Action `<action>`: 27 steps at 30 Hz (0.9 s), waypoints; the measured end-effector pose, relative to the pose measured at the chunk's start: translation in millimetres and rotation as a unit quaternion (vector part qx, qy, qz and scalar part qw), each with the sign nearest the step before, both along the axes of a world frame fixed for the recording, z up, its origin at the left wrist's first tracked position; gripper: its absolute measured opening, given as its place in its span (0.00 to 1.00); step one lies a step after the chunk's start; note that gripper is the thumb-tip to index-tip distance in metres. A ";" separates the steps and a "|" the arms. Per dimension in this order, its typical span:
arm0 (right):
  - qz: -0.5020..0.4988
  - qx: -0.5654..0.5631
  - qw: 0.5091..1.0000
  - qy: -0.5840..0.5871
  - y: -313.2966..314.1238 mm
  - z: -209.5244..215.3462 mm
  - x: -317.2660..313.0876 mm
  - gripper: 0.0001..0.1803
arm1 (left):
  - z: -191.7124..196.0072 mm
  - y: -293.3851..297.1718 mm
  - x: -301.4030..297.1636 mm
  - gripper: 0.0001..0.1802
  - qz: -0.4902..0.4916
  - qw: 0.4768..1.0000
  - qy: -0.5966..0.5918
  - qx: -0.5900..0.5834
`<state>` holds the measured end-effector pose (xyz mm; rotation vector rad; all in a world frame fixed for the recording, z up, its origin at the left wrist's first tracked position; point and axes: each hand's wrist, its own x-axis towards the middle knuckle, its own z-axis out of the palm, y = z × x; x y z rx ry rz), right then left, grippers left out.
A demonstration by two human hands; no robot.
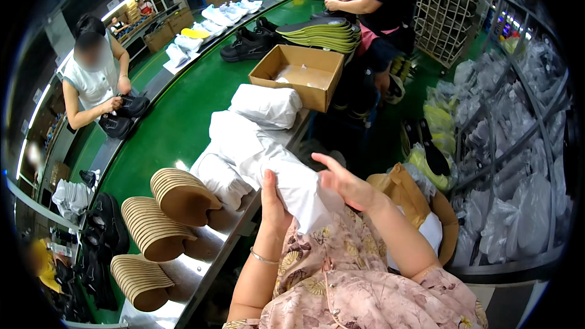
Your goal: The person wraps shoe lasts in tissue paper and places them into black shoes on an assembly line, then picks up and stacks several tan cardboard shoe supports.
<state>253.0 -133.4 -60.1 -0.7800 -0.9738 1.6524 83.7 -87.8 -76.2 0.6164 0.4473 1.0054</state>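
My left hand (272,202) grips a crumpled wad of white tissue paper (300,187) from its left side, thumb pointing up along it. My right hand (345,183) is on the wad's right side, palm against the paper with the fingers spread. The wad sits just above my chest, at the edge of the green conveyor belt (177,116). More sheets of white paper (241,140) lie heaped on the belt right beyond my hands.
Three fanned stacks of tan insoles (155,225) lie at the near left. An open cardboard box (298,74) and greenish insoles (323,33) are farther along. One person (91,79) handles black shoes at left; another (381,6) stands at right. Racks of bagged goods (518,146) are at right.
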 end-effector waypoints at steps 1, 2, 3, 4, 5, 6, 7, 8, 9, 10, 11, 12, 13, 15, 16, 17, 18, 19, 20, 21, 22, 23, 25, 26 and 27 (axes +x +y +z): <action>-0.013 0.030 0.998 -0.062 -4.6 1.9 -4.5 0.39 | -0.1 0.9 0.2 0.39 0.016 1.000 0.007 0.007; -0.025 0.061 0.990 -0.123 -8.8 3.6 -10.5 0.40 | -0.9 0.9 0.3 0.38 0.032 0.999 0.013 0.014; -0.038 0.092 0.978 -0.184 -11.3 2.6 -16.2 0.41 | -3.6 -0.2 3.3 0.37 0.055 0.998 0.027 0.024; -0.077 0.099 0.964 -0.235 -11.3 2.5 -21.6 0.41 | -2.9 -1.4 8.2 0.36 0.078 0.996 0.038 0.038; -0.117 0.106 0.946 -0.284 -10.7 1.7 -27.3 0.40 | 0.4 -3.9 10.9 0.37 0.079 0.996 0.028 0.027; -0.155 0.114 0.924 -0.331 -10.6 1.5 -31.5 0.40 | 4.0 -6.3 12.9 0.37 0.081 0.996 0.018 0.017; -0.197 0.152 0.889 -0.385 -13.6 3.2 -35.7 0.36 | 3.8 -7.2 13.6 0.38 0.086 0.996 0.016 0.019; -0.241 0.159 0.869 -0.403 -14.6 -0.4 -38.4 0.33 | 3.7 -7.0 13.9 0.38 0.092 0.995 0.013 0.020; -0.284 0.166 0.846 -0.419 -15.1 -4.9 -40.2 0.31 | -1.4 -3.5 14.0 0.39 0.083 0.996 0.010 0.034; -0.324 0.175 0.823 -0.432 -13.1 -5.5 -45.0 0.28 | -1.9 -2.3 13.6 0.40 0.098 0.994 0.016 0.039; -0.366 0.174 0.818 -0.408 -16.5 10.2 -54.5 0.21 | -2.9 -4.5 13.9 0.40 0.124 0.991 0.024 0.044; -0.403 0.177 0.803 -0.403 -14.2 1.6 -58.2 0.17 | -4.0 -6.8 14.9 0.40 0.150 0.987 0.033 0.048; -0.432 0.167 0.803 -0.374 -12.1 -7.1 -58.6 0.16 | -4.1 -7.4 19.8 0.40 0.162 0.985 0.017 0.061; -0.463 0.153 0.816 -0.311 -10.6 -17.5 -62.6 0.16 | -0.4 -12.5 25.5 0.43 0.189 0.980 0.012 0.062; -0.480 0.193 0.774 -0.365 -8.5 -19.5 -62.0 0.15 | 2.2 -11.0 25.9 0.44 0.179 0.981 0.003 0.079; -0.494 0.232 0.727 -0.416 -6.2 -20.9 -60.7 0.14 | 5.8 -12.5 25.5 0.46 0.183 0.980 -0.009 0.072; -0.507 0.270 0.675 -0.463 -3.6 -21.1 -60.9 0.13 | 10.5 -14.8 22.4 0.46 0.188 0.976 0.017 0.104; -0.473 0.277 0.707 -0.447 -3.6 -17.3 -64.2 0.14 | 18.8 -18.6 18.0 0.46 0.191 0.972 0.044 0.132; -0.439 0.283 0.736 -0.430 -5.8 -9.9 -67.7 0.15 | 20.9 -18.8 15.9 0.46 0.195 0.968 0.058 0.149; -0.405 0.288 0.764 -0.412 -8.2 -2.2 -71.2 0.16 | 22.8 -18.7 12.8 0.46 0.200 0.963 0.073 0.166; -0.379 0.336 0.706 -0.495 -8.2 -1.4 -71.2 0.16 | 27.0 -19.8 8.8 0.47 0.209 0.956 0.091 0.185; -0.358 0.385 0.637 -0.564 -8.5 -1.1 -71.4 0.17 | 29.1 -18.5 3.1 0.47 0.214 0.955 0.094 0.183; -0.278 0.490 0.217 -0.797 -7.1 -16.2 -57.6 0.17 | 25.1 -12.3 -4.9 0.48 0.212 0.961 0.066 0.168; -0.234 0.442 -0.060 -0.864 -7.5 -19.7 -53.7 0.17 | 23.3 -5.3 -9.0 0.50 0.170 0.969 0.029 0.179; -0.186 0.403 -0.341 -0.829 -6.5 -22.1 -50.7 0.18 | 24.1 0.4 -8.5 0.52 0.152 0.974 -0.011 0.166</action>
